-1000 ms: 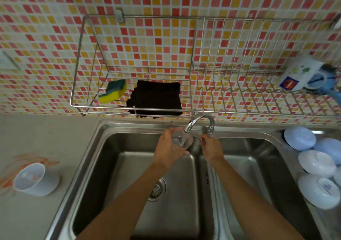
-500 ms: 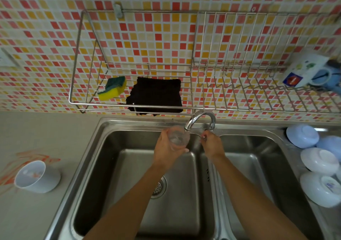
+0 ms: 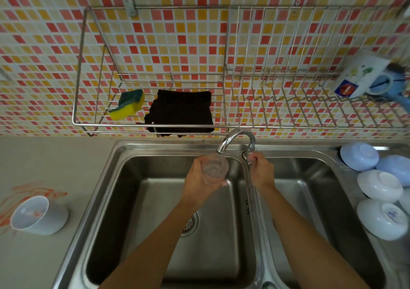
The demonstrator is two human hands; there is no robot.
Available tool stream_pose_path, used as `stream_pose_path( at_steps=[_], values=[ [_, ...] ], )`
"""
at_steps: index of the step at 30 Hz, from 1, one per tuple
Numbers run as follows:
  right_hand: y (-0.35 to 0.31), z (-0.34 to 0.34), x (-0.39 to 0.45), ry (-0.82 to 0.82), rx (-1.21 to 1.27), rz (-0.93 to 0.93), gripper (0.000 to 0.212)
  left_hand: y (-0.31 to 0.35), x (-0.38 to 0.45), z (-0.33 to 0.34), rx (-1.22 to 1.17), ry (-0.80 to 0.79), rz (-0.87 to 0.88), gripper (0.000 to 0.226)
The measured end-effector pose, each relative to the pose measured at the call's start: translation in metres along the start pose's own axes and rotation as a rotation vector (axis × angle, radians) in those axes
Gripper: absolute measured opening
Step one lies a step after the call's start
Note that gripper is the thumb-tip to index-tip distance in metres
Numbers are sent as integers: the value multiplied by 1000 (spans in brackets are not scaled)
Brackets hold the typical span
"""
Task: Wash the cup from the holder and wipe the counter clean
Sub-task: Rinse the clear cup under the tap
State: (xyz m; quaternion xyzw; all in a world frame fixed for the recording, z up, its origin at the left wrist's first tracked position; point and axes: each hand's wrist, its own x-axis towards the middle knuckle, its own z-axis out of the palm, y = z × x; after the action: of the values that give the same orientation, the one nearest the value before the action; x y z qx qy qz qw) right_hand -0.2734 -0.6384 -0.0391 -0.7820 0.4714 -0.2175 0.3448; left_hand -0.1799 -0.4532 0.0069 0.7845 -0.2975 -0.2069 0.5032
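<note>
My left hand [image 3: 200, 183] grips a clear glass cup [image 3: 214, 168], holding it under the spout of the chrome tap [image 3: 235, 138] over the left basin of the steel sink [image 3: 142, 151]. My right hand [image 3: 260, 171] is closed around the tap's handle at its base. Whether water runs is too blurred to tell. A wire holder [image 3: 84, 71] hangs on the tiled wall with a yellow-green sponge [image 3: 127, 104] and a black cloth [image 3: 182, 113] in it. The grey counter [image 3: 55, 155] at left carries an orange smear [image 3: 33, 191].
A white bowl [image 3: 37, 215] lies tipped on the counter beside the smear. Several white and pale blue bowls [image 3: 379, 185] lie upside down right of the sink. A white box [image 3: 359, 75] and a blue mug [image 3: 390, 82] sit at the holder's right end.
Both hands stay at the tap. The cup has tilted a little more upright under the spout, and the camera has shifted slightly.
</note>
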Motion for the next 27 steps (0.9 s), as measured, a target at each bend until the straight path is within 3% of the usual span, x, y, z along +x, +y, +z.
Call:
stream_pose_path(
  at_steps=[17,21,27],
  values=[
    [3,2,1,-43,-41,51,15,-4,-3,-1,-15,-38,16,66],
    [0,3,1,-35,-30,75,18,0,-5,-3,74,-99,26,72],
    [-18,-8,-31,1,25,54,31,-8,-16,-11,41,-42,-5,77]
  ],
)
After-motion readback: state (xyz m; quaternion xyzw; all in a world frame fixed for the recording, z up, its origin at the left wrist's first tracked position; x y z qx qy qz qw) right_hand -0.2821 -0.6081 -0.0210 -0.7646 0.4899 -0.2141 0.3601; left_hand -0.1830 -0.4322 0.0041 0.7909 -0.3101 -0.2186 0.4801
